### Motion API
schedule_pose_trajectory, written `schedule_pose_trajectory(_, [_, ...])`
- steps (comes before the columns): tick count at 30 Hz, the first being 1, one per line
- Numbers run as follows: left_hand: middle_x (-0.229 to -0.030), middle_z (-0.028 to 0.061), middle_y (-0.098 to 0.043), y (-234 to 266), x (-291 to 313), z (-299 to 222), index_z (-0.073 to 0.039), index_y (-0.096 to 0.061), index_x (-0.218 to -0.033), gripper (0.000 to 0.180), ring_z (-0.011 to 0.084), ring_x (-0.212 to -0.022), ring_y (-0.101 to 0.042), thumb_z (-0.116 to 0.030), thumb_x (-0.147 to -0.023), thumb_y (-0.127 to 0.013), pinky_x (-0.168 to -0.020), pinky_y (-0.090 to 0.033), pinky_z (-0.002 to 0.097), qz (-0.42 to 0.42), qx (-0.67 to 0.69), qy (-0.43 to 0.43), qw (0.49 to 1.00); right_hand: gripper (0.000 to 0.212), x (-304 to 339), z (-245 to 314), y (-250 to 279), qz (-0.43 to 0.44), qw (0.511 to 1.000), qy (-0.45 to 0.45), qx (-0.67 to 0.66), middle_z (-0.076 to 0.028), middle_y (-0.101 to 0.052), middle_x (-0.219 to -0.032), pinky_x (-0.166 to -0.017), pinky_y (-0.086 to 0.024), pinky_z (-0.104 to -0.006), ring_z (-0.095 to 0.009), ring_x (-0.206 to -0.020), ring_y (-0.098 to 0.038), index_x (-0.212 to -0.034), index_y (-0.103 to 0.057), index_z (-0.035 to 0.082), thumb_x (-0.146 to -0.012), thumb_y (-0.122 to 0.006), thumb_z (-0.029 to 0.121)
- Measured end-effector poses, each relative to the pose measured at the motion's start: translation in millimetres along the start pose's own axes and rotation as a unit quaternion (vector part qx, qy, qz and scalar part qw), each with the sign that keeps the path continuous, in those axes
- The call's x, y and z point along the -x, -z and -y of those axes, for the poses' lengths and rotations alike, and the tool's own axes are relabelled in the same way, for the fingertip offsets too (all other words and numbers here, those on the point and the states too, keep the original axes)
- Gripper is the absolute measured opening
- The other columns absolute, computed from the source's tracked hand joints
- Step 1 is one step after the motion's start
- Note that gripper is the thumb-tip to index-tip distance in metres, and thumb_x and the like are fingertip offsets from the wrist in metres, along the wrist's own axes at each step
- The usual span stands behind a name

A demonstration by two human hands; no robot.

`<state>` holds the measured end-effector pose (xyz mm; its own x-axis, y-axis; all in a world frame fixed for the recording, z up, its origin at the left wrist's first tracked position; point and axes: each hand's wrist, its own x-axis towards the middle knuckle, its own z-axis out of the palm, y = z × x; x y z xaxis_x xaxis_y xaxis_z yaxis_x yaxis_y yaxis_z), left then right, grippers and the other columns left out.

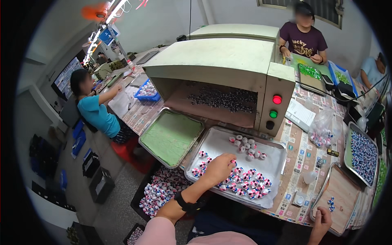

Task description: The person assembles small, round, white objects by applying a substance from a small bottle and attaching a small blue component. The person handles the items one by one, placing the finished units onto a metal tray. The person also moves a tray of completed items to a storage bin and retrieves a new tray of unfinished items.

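Observation:
My left hand [220,168], with a dark band on its wrist, is over a metal tray [281,159] lined with white paper. Its fingertips pinch a small painted figure [233,162] in white, pink and blue, partly hidden by the fingers. Around the hand lie many similar figures [249,181]; behind them is a cluster of plain white round pieces [248,146]. At the lower right, my right hand [322,221] has its fingers curled at the edge of a brown-lined tray [342,200], where a few blue-and-white pieces [331,203] lie. Whatever its fingertips hold is hidden.
A pale oven-like machine [220,59] with dark pieces inside stands behind the trays. Left of my tray sits a green-lined tray [173,136], above a black bin [163,190] of pieces. A filled plastic bag [324,132] lies right. Co-workers sit left and far right.

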<state>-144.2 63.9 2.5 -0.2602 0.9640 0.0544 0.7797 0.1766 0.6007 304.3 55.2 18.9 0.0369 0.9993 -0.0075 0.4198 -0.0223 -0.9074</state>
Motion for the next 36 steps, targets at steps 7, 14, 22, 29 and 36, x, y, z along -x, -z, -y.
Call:
schedule_pose_trajectory(7, [-0.098, 0.0143, -0.060, -5, 6, 12, -0.002, -0.064, -0.105, 0.028, 0.0315, -0.090, -0.060, 0.000, -0.077, -0.060, -0.078, -0.049, 0.0363, -0.121, 0.086, -0.093, 0.985, 0.017, -28, -14, 25, -0.145, 0.980, 0.060, 0.120, -0.010, -0.064, -0.095, -0.073, -0.048, -0.0279, -0.019, -0.087, -0.060, -0.096, -0.066, -0.004, -0.081, -0.060, -0.003])
schedule_pose_trajectory(14, [-0.074, 0.0021, -0.053, 6, 42, -40, -0.005, -0.056, -0.096, 0.008, 0.0093, -0.060, -0.048, -0.012, -0.092, -0.054, -0.043, -0.036, 0.0247, 0.076, 0.557, 0.205, 0.801, 0.020, -58, -31, 42, -0.149, 0.950, 0.121, 0.246, -0.013, -0.065, -0.097, -0.070, -0.049, -0.0319, -0.026, -0.090, -0.061, -0.095, -0.067, -0.001, -0.076, -0.062, -0.001])
schedule_pose_trajectory(22, [-0.108, 0.0149, -0.058, -35, 78, -83, 0.000, -0.055, -0.112, 0.024, 0.0210, -0.088, -0.059, 0.000, -0.088, -0.051, -0.065, -0.050, 0.0345, 0.364, 0.718, 0.284, 0.521, 0.017, -69, -38, 23, -0.122, 0.923, 0.070, 0.357, -0.013, -0.058, -0.094, -0.078, -0.046, -0.0426, -0.033, -0.090, -0.055, -0.090, -0.067, 0.005, -0.074, -0.067, 0.004])
schedule_pose_trajectory(29, [-0.130, 0.0201, -0.051, -56, 83, -100, 0.002, -0.048, -0.122, 0.026, 0.0246, -0.113, -0.058, -0.005, -0.098, -0.045, -0.087, -0.054, 0.0335, 0.422, 0.705, 0.268, 0.504, 0.013, -75, -43, 22, -0.108, 0.919, 0.061, 0.374, -0.015, -0.057, -0.088, -0.075, -0.047, -0.0437, -0.036, -0.085, -0.056, -0.087, -0.065, 0.003, -0.073, -0.066, 0.004])
schedule_pose_trajectory(36, [-0.126, 0.0165, -0.053, -62, 87, -101, 0.002, -0.048, -0.128, 0.033, 0.0229, -0.111, -0.059, -0.003, -0.095, -0.051, -0.090, -0.054, 0.0288, 0.371, 0.715, 0.263, 0.531, 0.016, -58, -21, 13, -0.088, 0.992, 0.002, 0.090, -0.009, -0.062, -0.088, -0.070, -0.049, -0.0277, -0.016, -0.082, -0.061, -0.095, -0.066, -0.001, -0.079, -0.063, 0.000])
